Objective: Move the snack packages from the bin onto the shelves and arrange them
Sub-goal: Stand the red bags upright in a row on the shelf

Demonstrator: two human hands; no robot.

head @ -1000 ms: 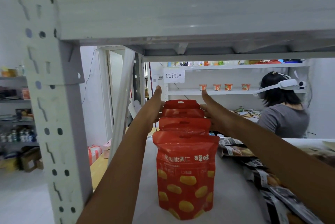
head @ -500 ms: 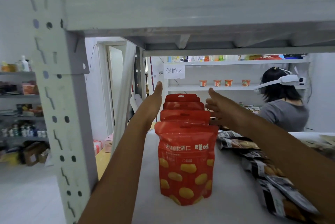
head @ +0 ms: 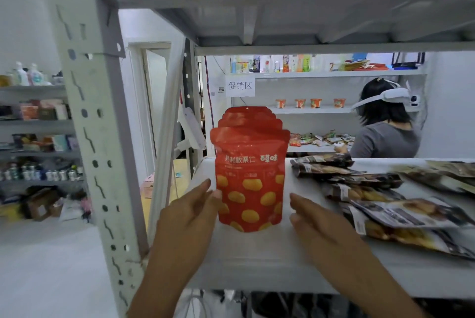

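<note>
Both hands have drawn back from the rear of the red pouch row (head: 250, 178) to its front pouch. Left hand (head: 190, 212): fingers straight, tips touching the pouch's left edge. Right hand (head: 316, 225): flat, just beside the right edge, gripping nothing. The row stands upright on the shelf (head: 257, 253), left of the dark packages (head: 385, 202), which lie flat.

Step in hand: squaring the row. The next move likely calls for light, even side pressure, since upright pouches tip easily.

The bin is out of view. The front pouch hides most of the rear pouches, and blur obscures the right fingertips.
</note>
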